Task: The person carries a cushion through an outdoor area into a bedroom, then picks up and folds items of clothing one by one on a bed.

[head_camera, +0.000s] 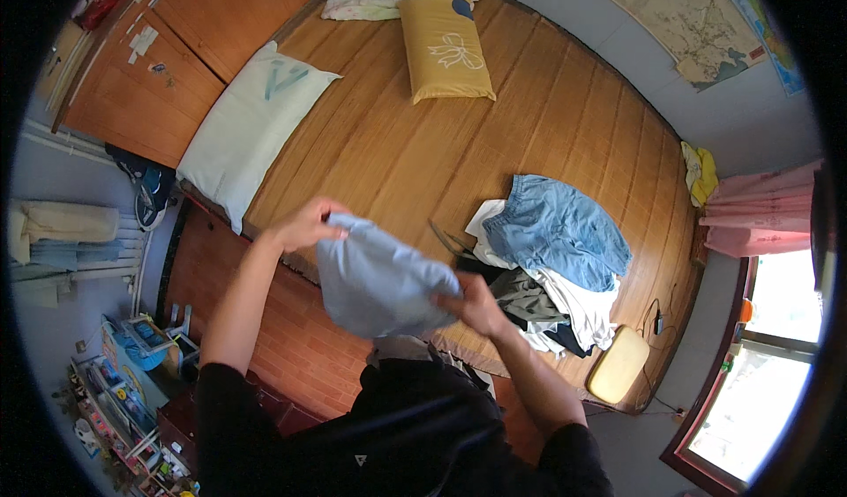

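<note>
A light blue-grey cloth garment (pixel 380 285) hangs between my two hands, in front of my body and over the bed's near edge. My left hand (pixel 308 224) grips its upper left corner. At the garment's right end, my right hand (pixel 473 304) holds the fabric, slightly blurred. What kind of garment it is, I cannot tell. Just right of my right hand lies a heap of clothes on the bed. Blue shorts (pixel 559 232) with an elastic waist top the heap. Under and beside them show a white garment (pixel 582 305) and a dark olive garment (pixel 533 295).
The bed bears a bamboo mat (pixel 397 146). On it are a yellow pillow (pixel 450 50), a white pillow (pixel 261 120) and a pale yellow cushion (pixel 619 363) near some cables (pixel 656 325). Wooden cabinets (pixel 178 47) flank the bed's left side. A window (pixel 754 391) is at right.
</note>
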